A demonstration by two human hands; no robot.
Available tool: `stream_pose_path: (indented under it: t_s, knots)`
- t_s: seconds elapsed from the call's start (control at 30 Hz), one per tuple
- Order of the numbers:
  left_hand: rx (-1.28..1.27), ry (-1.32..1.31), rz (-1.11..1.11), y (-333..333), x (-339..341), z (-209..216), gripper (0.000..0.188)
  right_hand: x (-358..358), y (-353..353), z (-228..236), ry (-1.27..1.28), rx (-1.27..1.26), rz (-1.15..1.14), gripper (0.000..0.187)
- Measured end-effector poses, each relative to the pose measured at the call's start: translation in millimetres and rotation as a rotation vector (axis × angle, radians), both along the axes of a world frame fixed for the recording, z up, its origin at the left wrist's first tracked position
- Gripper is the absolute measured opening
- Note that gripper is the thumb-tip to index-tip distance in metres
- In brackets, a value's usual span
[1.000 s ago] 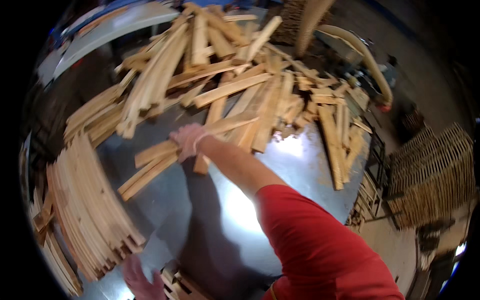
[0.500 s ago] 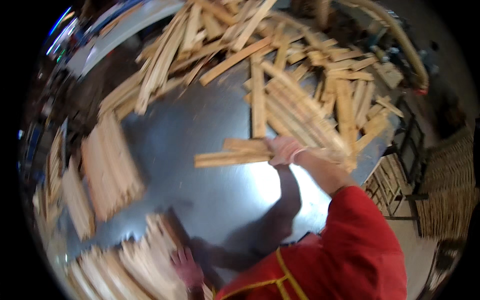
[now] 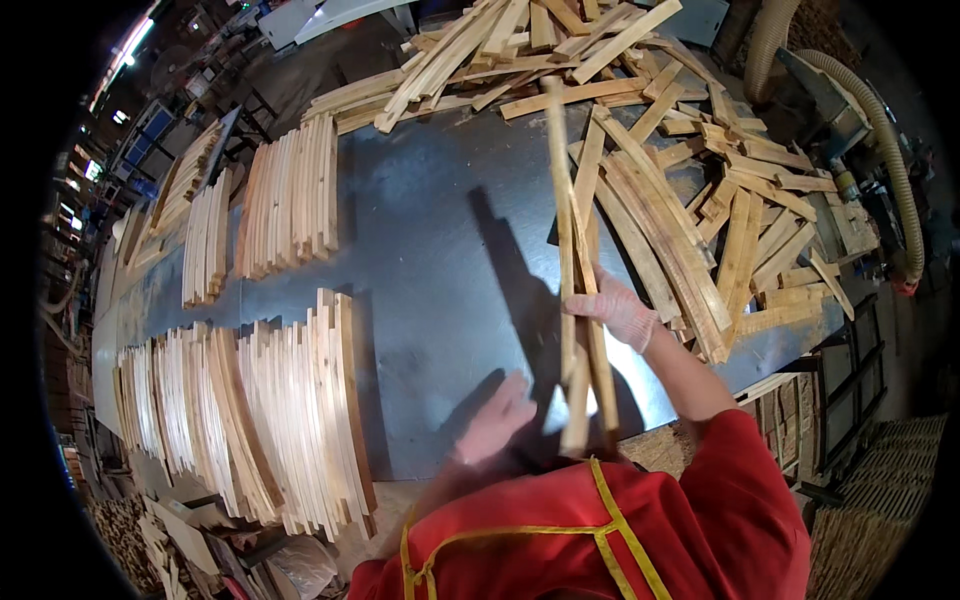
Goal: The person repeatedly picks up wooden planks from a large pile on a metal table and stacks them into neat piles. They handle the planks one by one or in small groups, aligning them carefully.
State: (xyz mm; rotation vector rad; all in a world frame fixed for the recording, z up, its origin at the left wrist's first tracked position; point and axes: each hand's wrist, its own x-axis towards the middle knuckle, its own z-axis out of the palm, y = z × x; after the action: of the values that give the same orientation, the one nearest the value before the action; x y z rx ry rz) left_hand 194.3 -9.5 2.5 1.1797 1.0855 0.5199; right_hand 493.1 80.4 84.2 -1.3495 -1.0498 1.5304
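Observation:
My right hand [image 3: 618, 312], in a pale glove, grips a few narrow wooden strips [image 3: 562, 210]. The strips stand nearly upright over the metal table [image 3: 430, 250] and are smeared by motion; their exact number is hard to tell. To the left of their lower ends is my left hand [image 3: 497, 418], blurred, with its fingers stretched out and nothing in them. Left of that hand, a long row of wooden strips [image 3: 310, 420] lies side by side along the near edge. Just right of the held strips rests a stack of longer curved strips [image 3: 665, 235].
Two smaller rows, one of strips [image 3: 290, 200] and one of shorter strips [image 3: 206, 245], lie at the far left. A jumbled heap of loose wood pieces [image 3: 755, 215] covers the right side and continues along the far edge. A ribbed hose [image 3: 895, 150] hangs beyond the right end.
My right hand has swung the strips from lying crosswise to nearly upright. My left hand has left the near row of strips and moved right, toward the held ones. The view has shifted.

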Motion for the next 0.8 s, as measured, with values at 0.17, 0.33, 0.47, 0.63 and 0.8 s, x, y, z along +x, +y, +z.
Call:
stream_pose_path:
  t_s: [0.17, 0.33, 0.47, 0.63, 0.8]
  knots:
    - [-0.274, -0.142, -0.099, 32.8, 10.1, -8.0, 0.057, -43.5, -27.9, -78.4, 0.861, -0.16, -0.165, 0.047]
    - [-0.488, 0.292, -0.035, -0.4, -56.9, -54.6, 0.036, -91.3, -75.8, -103.4, 0.854, -0.29, -0.299, 0.035]
    - [-0.321, 0.058, 0.233, -54.6, -111.9, -26.7, 0.035, -87.9, -107.2, -114.7, 1.095, -0.274, -0.325, 0.029]
    - [0.083, 0.667, 0.33, -133.8, -217.9, -24.7, 0.032, -111.1, -141.7, -83.7, 0.999, -0.275, -0.438, 0.033]
    - [0.575, 1.374, 0.171, -184.8, -352.1, -106.6, 0.074, -131.9, -192.6, -138.8, 0.418, -0.477, -0.589, 0.024]
